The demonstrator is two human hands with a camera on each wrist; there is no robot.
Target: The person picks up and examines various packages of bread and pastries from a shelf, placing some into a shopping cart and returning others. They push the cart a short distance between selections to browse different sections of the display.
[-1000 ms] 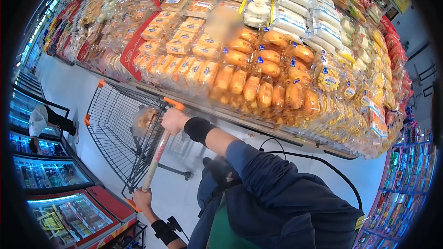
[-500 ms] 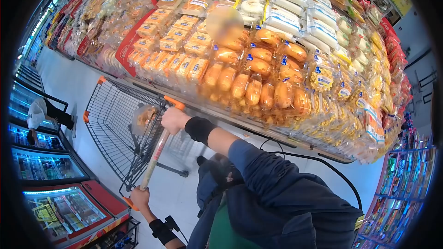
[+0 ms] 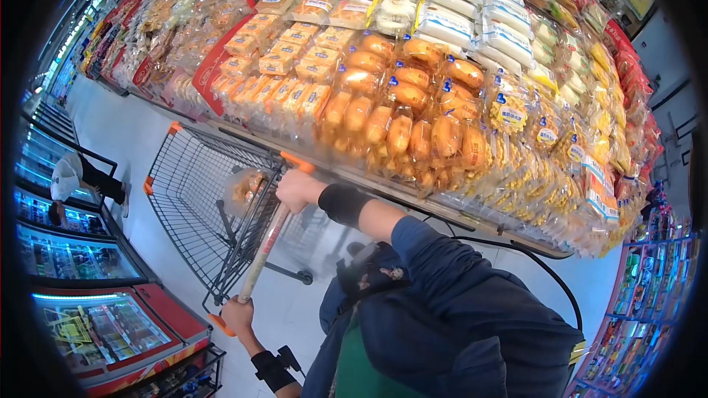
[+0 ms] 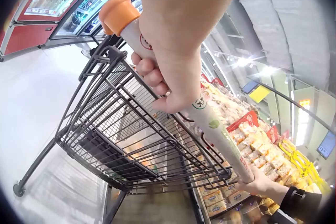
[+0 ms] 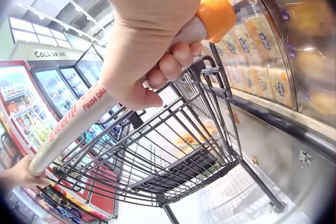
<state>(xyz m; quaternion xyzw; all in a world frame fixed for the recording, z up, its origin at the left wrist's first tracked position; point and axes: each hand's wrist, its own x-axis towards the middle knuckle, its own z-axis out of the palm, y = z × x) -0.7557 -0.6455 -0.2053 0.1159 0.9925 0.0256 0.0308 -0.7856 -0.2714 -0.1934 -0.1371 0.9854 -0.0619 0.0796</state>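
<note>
In the head view, the left hand (image 3: 237,315) gripped the cart handle (image 3: 263,254) at its seven o'clock end, the right hand (image 3: 299,190) its one o'clock end. The shopping cart (image 3: 193,210) stood toward ten o'clock, holding a clear bag (image 3: 247,190).

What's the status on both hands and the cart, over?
Left hand, right hand: gripping cart handle. Bagged item in cart. Packaged-bread display close along its right side.
</note>
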